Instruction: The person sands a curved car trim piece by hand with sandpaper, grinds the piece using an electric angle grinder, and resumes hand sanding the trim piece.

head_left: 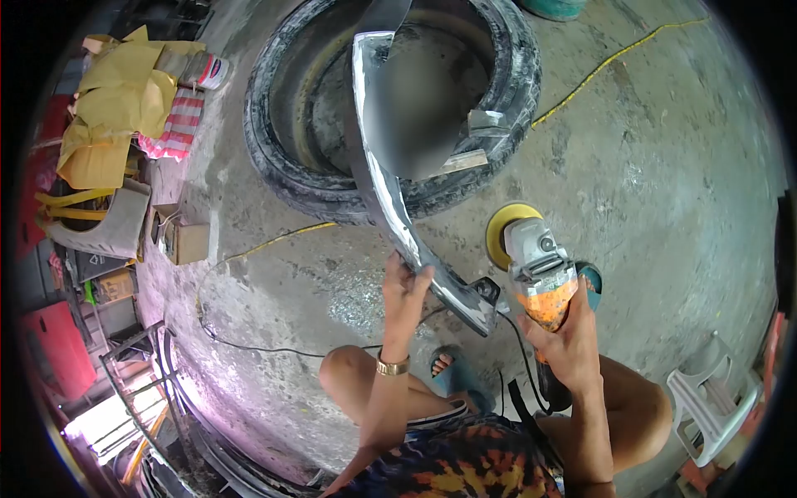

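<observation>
Long curved black strip (382, 192), white-streaked, gripped by left hand (404, 292); orange-and-grey angle grinder (541, 278) held in right hand (571, 342).

grinder (545, 282): orange, silver | disc (497, 235): yellow | strip (383, 187): black, white | tyre (264, 124): black, apparently grey-smudged

Fisheye distortion with black corners, diffuse light across the concrete floor (664, 174), violet glare and blown-out patch (100, 422) lower left, grey blur over the tire (267, 124), angle grinder (544, 282) fairly crisp.
</observation>
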Tool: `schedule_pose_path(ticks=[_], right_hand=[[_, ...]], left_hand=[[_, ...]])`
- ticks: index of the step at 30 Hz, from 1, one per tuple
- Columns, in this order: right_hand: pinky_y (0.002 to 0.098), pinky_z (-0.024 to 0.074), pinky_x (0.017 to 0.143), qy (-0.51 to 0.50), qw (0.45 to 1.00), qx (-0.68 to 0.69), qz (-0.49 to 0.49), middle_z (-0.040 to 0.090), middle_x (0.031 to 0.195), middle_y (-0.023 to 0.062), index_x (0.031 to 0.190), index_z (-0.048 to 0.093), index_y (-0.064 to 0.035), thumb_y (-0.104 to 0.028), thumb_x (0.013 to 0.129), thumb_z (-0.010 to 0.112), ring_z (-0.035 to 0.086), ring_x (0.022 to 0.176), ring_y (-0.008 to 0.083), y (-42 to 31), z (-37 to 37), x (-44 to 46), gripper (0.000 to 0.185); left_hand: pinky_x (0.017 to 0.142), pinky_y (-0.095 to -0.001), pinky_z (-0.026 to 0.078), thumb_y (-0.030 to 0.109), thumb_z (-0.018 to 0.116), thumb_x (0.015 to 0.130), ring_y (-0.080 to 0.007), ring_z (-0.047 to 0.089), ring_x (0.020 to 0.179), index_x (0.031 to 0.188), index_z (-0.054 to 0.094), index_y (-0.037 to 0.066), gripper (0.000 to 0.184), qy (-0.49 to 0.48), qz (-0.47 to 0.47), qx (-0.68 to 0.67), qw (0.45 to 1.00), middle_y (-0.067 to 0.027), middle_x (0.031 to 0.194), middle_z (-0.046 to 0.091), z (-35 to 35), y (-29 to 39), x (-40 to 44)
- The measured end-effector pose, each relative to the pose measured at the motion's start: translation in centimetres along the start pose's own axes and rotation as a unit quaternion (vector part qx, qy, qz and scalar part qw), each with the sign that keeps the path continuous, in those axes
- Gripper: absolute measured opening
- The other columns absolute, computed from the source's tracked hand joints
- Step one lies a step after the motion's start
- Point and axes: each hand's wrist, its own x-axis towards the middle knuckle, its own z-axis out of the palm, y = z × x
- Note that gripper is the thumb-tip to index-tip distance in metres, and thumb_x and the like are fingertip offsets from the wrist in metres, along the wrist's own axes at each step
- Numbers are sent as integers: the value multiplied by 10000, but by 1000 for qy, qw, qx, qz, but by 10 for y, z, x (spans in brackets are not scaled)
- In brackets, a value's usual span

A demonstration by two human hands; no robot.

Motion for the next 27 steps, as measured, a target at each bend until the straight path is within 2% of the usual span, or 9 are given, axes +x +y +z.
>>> schedule_pose_path(ticks=[4,7,9,11,13,18,21,24,27], right_hand=[[473,464,827,4,999,-9,-37,717,932,176,1070,460,-19,-314,793,819,679,936,399,2,5,2,540],[440,504,795,-5,999,-9,-48,707,944,171,1084,471,-4,-248,794,834,695,879,339,-6,6,3,525],[370,531,739,-28,997,62,-37,682,954,150,1122,479,10,-172,795,834,668,807,237,-6,8,4,516],[330,530,690,-28,993,29,-112,657,962,104,1183,479,17,-135,800,821,611,762,164,2,9,5,535],[312,533,730,-50,992,111,8,664,991,83,1204,484,12,-96,795,807,621,826,153,-9,9,2,533],[281,521,733,-52,990,93,-95,651,1021,77,1273,496,17,-1,811,749,607,822,114,-12,14,7,527],[287,522,724,-80,990,112,-11,656,1007,69,1252,541,10,-76,822,753,622,811,131,-32,14,-1,487],[299,539,696,-65,994,74,-41,665,974,75,1210,574,7,-77,827,750,644,764,144,-19,15,1,430],[298,547,663,-71,995,64,-25,662,939,73,1206,576,4,-81,834,743,659,740,151,-23,19,-2,417]], left_hand=[[627,-266,515,272,677,969,-94,604,845,1279,559,-39,456,30,-29,-6,999,-59,1019,645,-10,4,26],[676,-265,552,357,621,997,-119,662,823,1187,593,-3,408,32,-60,36,997,-59,973,686,-17,2,35],[742,-307,572,378,625,997,-158,694,896,1222,570,8,437,3,-65,-78,995,-94,1043,706,-16,-4,35],[812,-326,562,348,629,998,-178,686,973,1248,554,19,420,-21,-71,-133,988,-111,1098,702,-19,-13,35],[881,-345,552,317,633,1000,-199,678,1049,1275,539,29,409,-48,-71,-183,979,-128,1153,698,-20,-18,33],[1063,-376,445,175,650,985,-195,574,1226,1360,494,60,422,-146,-7,-294,945,-108,1270,643,-22,-17,21],[1002,-341,481,220,668,977,-154,599,1150,1358,503,59,446,-143,22,-281,949,-63,1217,645,-23,-15,18],[889,-284,507,312,690,966,-93,615,1029,1293,567,54,435,-112,-18,-287,951,0,1073,654,-22,-8,21],[807,-238,499,290,719,950,-66,609,886,1172,630,22,359,-54,-49,-274,959,-6,981,664,-21,-10,35]])
